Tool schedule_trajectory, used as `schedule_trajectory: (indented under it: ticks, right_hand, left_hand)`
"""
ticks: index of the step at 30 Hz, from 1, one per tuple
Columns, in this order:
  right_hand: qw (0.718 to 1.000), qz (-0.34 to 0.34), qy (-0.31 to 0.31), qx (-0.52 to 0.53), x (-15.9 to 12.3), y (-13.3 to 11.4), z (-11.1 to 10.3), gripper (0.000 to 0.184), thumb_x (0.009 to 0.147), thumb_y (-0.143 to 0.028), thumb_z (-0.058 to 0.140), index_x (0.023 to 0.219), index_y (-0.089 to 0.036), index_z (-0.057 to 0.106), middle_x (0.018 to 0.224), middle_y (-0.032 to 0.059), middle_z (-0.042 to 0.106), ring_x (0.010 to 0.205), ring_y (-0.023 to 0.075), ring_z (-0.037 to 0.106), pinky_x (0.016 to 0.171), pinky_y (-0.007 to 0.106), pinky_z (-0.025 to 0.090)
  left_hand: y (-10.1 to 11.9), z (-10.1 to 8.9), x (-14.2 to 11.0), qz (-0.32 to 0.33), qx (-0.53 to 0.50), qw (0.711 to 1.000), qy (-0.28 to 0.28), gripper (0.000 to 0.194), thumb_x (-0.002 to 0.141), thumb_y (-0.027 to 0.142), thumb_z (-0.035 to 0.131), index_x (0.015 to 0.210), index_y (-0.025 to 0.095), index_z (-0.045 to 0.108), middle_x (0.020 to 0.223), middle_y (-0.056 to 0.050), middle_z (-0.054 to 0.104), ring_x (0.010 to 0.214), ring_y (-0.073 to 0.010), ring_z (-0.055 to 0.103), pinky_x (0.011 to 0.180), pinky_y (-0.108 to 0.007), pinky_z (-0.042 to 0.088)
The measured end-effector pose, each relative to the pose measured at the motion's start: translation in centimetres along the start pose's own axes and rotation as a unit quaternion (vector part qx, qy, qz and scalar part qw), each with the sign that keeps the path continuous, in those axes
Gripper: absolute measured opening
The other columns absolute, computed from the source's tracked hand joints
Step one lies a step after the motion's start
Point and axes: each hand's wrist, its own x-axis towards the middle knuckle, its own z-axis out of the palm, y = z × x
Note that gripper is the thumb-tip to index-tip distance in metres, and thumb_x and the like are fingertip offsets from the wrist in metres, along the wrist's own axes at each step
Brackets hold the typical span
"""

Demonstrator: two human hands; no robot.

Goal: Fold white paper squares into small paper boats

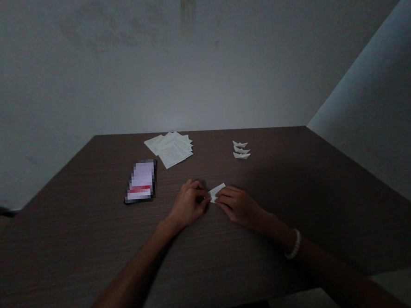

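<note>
A small folded piece of white paper (217, 190) lies between my hands near the middle of the table. My left hand (190, 201) pinches its left end between thumb and fingers. On the other side, my right hand (238, 205) has its fingers closed on the paper's right part, covering some of it. Three small white paper boats (242, 156) stand in a short column beyond my right hand. A fanned pile of printed paper sheets (173, 149) rests farther back on the left.
A phone (140, 181) with a lit, pixelated screen lies on the dark wooden table (92, 244), left of my left hand. A grey wall (201, 89) rises behind the table's far edge, and another wall (380, 106) stands along the right side.
</note>
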Motion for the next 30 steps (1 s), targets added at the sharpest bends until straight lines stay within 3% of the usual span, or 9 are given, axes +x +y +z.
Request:
schedule_trajectory:
  ticks: [8, 19, 30]
  right_hand:
    - [1.0, -0.011, -0.014, -0.024, -0.1, 0.2, 0.0, 0.014, 0.091, -0.013, 0.052, 0.091, -0.016, 0.066, 0.096, 0.0077, 0.065, 0.094, 0.0193, 0.057, 0.083, 0.032, 0.049]
    - [0.995, -0.04, -0.052, -0.072, 0.1, 0.1, -0.2, 0.023, 0.09, -0.011, 0.05, 0.106, -0.019, 0.064, 0.101, 0.0062, 0.064, 0.095, 0.0206, 0.055, 0.08, 0.031, 0.048]
    - [0.993, -0.042, -0.081, -0.081, 0.5, -0.1, -0.7, 0.029, 0.088, -0.01, 0.051, 0.114, -0.018, 0.061, 0.104, 0.009, 0.062, 0.098, 0.0212, 0.051, 0.084, 0.033, 0.046]
  left_hand:
    - [0.0, 0.7, 0.0, -0.028, -0.001, 0.999, 0.024, 0.011, 0.08, 0.021, 0.061, 0.078, 0.019, 0.072, 0.094, -0.006, 0.06, 0.093, -0.023, 0.05, 0.083, -0.038, 0.042]
    - [-0.1, 1.0, 0.1, -0.033, 0.002, 0.999, 0.031, 0.012, 0.081, 0.021, 0.059, 0.078, 0.018, 0.07, 0.092, -0.006, 0.059, 0.092, -0.0232, 0.05, 0.083, -0.039, 0.042]
    - [-1.1, 0.5, 0.3, -0.025, -0.057, 0.998, 0.025, 0.014, 0.075, 0.011, 0.061, 0.077, 0.02, 0.072, 0.091, -0.004, 0.063, 0.089, -0.0206, 0.053, 0.085, -0.037, 0.041]
